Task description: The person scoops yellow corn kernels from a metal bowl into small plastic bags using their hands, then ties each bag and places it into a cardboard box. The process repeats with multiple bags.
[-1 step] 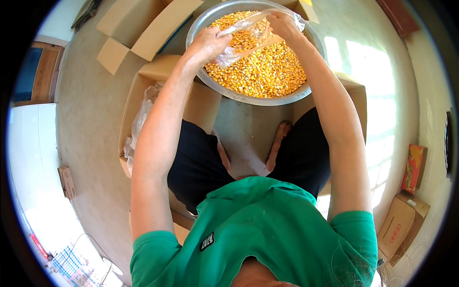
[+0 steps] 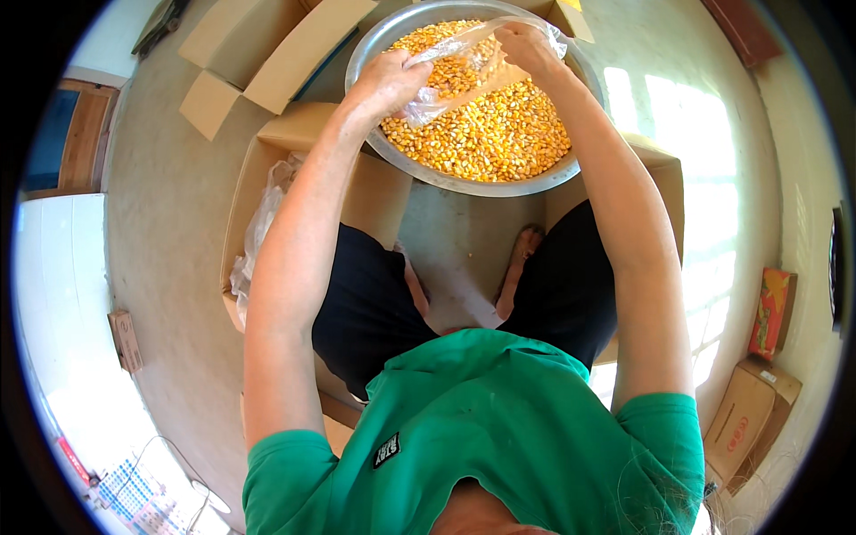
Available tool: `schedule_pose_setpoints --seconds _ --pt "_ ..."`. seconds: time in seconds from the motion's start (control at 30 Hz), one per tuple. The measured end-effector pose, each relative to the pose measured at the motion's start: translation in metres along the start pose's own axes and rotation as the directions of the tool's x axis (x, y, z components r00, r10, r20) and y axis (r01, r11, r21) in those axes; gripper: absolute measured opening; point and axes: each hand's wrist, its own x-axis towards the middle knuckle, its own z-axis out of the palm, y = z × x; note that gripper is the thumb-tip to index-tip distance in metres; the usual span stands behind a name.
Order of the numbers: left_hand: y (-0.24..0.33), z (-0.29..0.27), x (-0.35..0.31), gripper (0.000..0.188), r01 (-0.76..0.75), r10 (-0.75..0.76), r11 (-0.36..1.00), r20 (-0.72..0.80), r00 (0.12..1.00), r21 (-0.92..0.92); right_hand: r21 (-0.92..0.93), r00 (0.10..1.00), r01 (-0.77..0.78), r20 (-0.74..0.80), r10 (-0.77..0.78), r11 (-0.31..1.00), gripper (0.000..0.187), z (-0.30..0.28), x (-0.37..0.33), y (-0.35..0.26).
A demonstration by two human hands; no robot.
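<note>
A wide metal basin [image 2: 499, 189] full of yellow corn kernels [image 2: 481, 143] stands in front of me at the top of the view. Over the kernels stretches a clear plastic bag [image 2: 459, 40], held by its edge at both sides. My left hand [image 2: 390, 82] is closed on the bag's left side, above the basin's left rim. At the other side, my right hand [image 2: 530, 49] grips the bag with its fingers curled in. Through the clear film some kernels show; I cannot tell whether they lie inside the bag or beneath it.
Left of the basin is an open cardboard box [image 2: 299, 58]. Another open box [image 2: 241, 209] with crumpled clear plastic bags [image 2: 260, 234] is beside my left leg. A box flap [image 2: 655, 169] shows on my right. Closed cartons [image 2: 751, 415] line the right wall.
</note>
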Motion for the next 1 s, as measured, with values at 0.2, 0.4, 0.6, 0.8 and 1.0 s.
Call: schedule_pose_setpoints --seconds 0.2,0.4,0.6,0.8,1.0 --pt "0.005 0.004 0.002 0.043 0.011 -0.012 1.0 -0.032 0.999 -0.023 0.25 0.911 -0.044 0.407 -0.063 0.967 0.034 -0.025 -0.034 -0.046" --pt "-0.001 0.006 0.01 0.045 -0.012 0.006 0.995 -0.055 0.998 -0.102 -0.004 0.755 -0.139 0.646 0.108 0.99 0.037 -0.07 -0.061 -0.055" --pt "0.006 0.011 0.013 0.046 -0.011 0.012 1.0 -0.055 0.998 0.009 -0.626 0.948 0.283 0.298 -0.112 0.727 0.023 -0.061 -0.037 0.063" --pt "0.005 0.007 0.006 0.045 -0.027 0.026 1.0 -0.055 0.998 -0.012 -0.785 0.998 0.046 0.016 -0.054 0.617 0.038 -0.03 -0.058 0.056" --pt "0.003 0.005 0.003 0.045 -0.045 0.04 0.997 -0.073 0.997 -0.068 -0.779 0.991 0.122 0.13 -0.033 0.615 0.039 -0.006 -0.071 0.047"
